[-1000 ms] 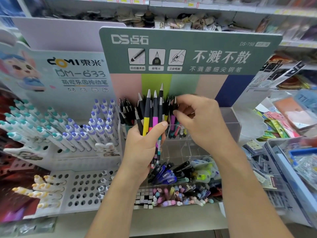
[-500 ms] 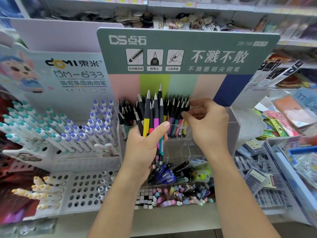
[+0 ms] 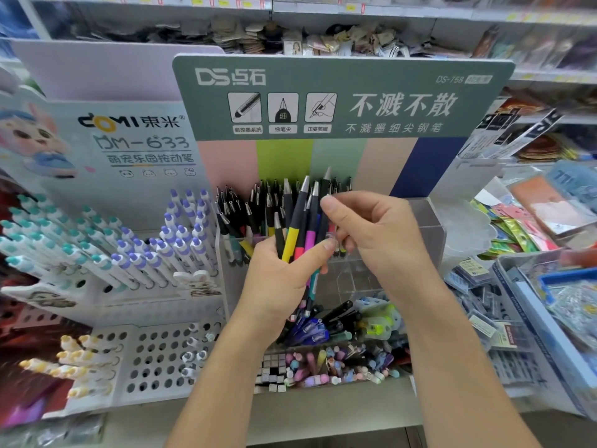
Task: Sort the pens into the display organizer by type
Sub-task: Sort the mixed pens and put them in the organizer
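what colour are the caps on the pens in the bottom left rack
Yellow, pale and creamy, on the pens in the white rack; head view.

The right hand (image 3: 371, 234) has come away from the black-capped pens standing in the clear acrylic display organizer (image 3: 426, 221), where it reached half a second ago, back to the fanned bundle of multicoloured pens (image 3: 302, 227) in the left hand (image 3: 277, 279), its thumb and forefinger now pinching a dark pen at the bundle's top.

Yellow, red, magenta pens (image 3: 302, 234) (black tops); green sign (image 3: 342, 98).

Two hands (image 3: 326, 253), one pen bundle (image 3: 298, 234)
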